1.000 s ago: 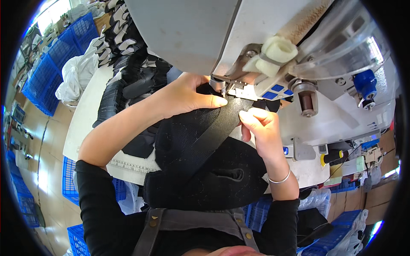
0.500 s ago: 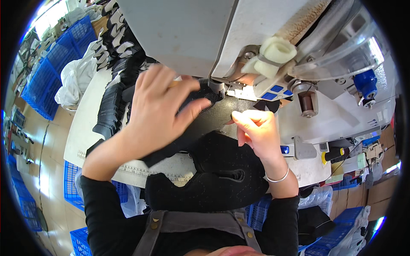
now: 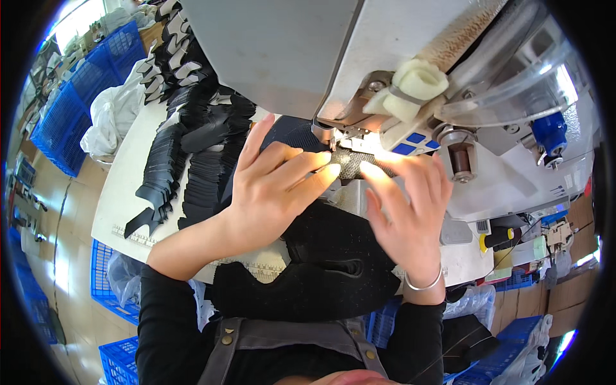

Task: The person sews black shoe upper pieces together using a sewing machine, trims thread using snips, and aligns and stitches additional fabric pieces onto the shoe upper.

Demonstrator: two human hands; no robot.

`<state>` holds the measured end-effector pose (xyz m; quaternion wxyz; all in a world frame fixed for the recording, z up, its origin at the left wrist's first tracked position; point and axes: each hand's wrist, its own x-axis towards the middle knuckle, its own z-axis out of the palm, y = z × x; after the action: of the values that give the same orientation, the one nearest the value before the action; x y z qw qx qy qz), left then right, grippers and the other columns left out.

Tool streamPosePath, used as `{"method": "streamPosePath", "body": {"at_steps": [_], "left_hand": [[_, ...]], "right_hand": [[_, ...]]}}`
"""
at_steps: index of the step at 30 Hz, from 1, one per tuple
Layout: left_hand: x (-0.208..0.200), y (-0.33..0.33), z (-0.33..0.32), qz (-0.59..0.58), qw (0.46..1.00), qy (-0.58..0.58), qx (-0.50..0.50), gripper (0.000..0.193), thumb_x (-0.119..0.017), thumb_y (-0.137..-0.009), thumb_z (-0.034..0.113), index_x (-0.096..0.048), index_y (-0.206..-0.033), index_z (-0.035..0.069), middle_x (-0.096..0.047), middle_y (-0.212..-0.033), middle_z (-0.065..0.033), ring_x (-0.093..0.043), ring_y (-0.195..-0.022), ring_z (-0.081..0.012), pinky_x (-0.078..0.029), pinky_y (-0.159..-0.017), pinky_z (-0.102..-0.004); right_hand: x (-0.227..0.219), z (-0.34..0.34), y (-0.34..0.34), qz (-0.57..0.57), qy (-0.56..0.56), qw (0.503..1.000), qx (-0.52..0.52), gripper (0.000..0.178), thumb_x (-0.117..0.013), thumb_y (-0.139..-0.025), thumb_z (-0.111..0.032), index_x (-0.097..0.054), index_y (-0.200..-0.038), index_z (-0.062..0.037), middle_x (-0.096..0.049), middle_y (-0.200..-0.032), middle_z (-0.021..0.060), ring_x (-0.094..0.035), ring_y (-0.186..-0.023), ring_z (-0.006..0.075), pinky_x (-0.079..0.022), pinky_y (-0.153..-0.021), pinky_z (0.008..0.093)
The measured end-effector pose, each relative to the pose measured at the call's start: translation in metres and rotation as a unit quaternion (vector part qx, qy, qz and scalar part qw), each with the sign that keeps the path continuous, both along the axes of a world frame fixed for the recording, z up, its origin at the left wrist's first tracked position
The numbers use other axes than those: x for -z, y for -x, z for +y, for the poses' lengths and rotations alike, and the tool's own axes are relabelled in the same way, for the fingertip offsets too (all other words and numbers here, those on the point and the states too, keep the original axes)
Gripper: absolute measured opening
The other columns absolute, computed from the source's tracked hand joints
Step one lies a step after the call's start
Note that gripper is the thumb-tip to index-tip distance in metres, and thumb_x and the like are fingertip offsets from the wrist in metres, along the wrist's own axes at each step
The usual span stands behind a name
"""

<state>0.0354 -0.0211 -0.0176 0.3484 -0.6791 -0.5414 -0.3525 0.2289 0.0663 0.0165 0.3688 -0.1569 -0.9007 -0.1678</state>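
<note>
Under the sewing machine's presser foot [image 3: 331,142] lies a dark mesh fabric piece [image 3: 351,164], lit by the machine's lamp. My left hand [image 3: 273,189] is on its left side, thumb and index fingertips resting on it near the foot and another finger raised. My right hand [image 3: 414,208] has its fingers spread, with fingertips on the right part of the mesh; a silver bangle is on that wrist. Below my hands, a thick black padded piece [image 3: 321,263] with a slot lies at the table's near edge. The mesh's underside is hidden.
Rows of stacked black cut pieces [image 3: 215,167] lie on the white table [image 3: 119,212] at left. The machine head [image 3: 269,51] overhangs the far side. A thread bobbin [image 3: 459,157] is at right. Blue crates [image 3: 90,96] and white plastic bags [image 3: 115,122] surround the table.
My left hand has moved right and down onto the mesh by the presser foot, uncovering the stacked pieces. My right hand has shifted right and unfolded from a pinch to spread fingers.
</note>
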Motion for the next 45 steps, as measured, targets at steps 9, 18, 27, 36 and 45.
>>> {"method": "streamPosePath", "body": {"at_steps": [9, 18, 27, 36, 45], "left_hand": [[0.002, 0.013, 0.011, -0.060, 0.998, -0.015, 0.014, 0.016, -0.066, -0.068, 0.001, -0.068, -0.072, 0.016, -0.064, -0.079, 0.0085, -0.058, -0.073, -0.0111, -0.029, -0.111, -0.0451], [-0.001, 0.023, 0.025, -0.085, 0.990, -0.069, 0.086, 0.017, -0.069, -0.061, -0.001, -0.069, -0.070, 0.014, -0.067, -0.076, 0.0076, -0.063, -0.077, -0.0139, -0.041, -0.091, -0.0377], [-0.001, 0.033, 0.035, -0.203, 0.971, -0.006, 0.124, 0.020, -0.066, -0.066, -0.007, -0.072, -0.073, 0.011, -0.070, -0.078, 0.0008, -0.065, -0.077, -0.0161, -0.042, -0.083, -0.0310], [-0.011, -0.010, -0.013, 0.165, 0.984, -0.021, -0.058, 0.022, -0.066, -0.067, 0.012, -0.068, -0.087, 0.004, -0.061, -0.088, -0.0036, -0.051, -0.074, -0.0154, -0.041, -0.099, -0.0465], [-0.004, 0.021, 0.010, 0.021, 1.000, -0.010, 0.021, 0.015, -0.068, -0.071, 0.007, -0.069, -0.085, 0.013, -0.065, -0.084, 0.0060, -0.054, -0.070, -0.0113, -0.040, -0.094, -0.0387]], "right_hand": [[0.012, 0.027, 0.003, 0.006, -0.018, 0.992, -0.127, 0.028, -0.071, -0.065, -0.005, -0.070, -0.093, -0.0100, -0.067, -0.096, 0.0006, -0.060, -0.081, 0.0189, -0.041, -0.079, 0.0363], [0.011, 0.017, 0.008, 0.023, -0.006, 0.992, -0.122, 0.028, -0.071, -0.065, -0.004, -0.071, -0.092, -0.0093, -0.066, -0.092, -0.0005, -0.059, -0.079, 0.0176, -0.039, -0.075, 0.0352], [0.025, 0.011, 0.021, 0.049, -0.042, 0.994, -0.086, 0.030, -0.071, -0.067, -0.003, -0.070, -0.096, -0.0103, -0.063, -0.091, 0.0008, -0.058, -0.081, 0.0190, -0.039, -0.081, 0.0354], [0.021, 0.013, 0.016, 0.083, -0.011, 0.993, -0.085, 0.035, -0.072, -0.067, -0.002, -0.067, -0.100, -0.0127, -0.064, -0.097, 0.0018, -0.057, -0.085, 0.0234, -0.038, -0.082, 0.0380], [0.026, 0.060, 0.001, 0.138, 0.082, 0.987, 0.004, 0.023, -0.067, -0.072, -0.006, -0.067, -0.095, -0.0075, -0.065, -0.089, 0.0090, -0.060, -0.077, 0.0296, -0.046, -0.067, 0.0375]]}}
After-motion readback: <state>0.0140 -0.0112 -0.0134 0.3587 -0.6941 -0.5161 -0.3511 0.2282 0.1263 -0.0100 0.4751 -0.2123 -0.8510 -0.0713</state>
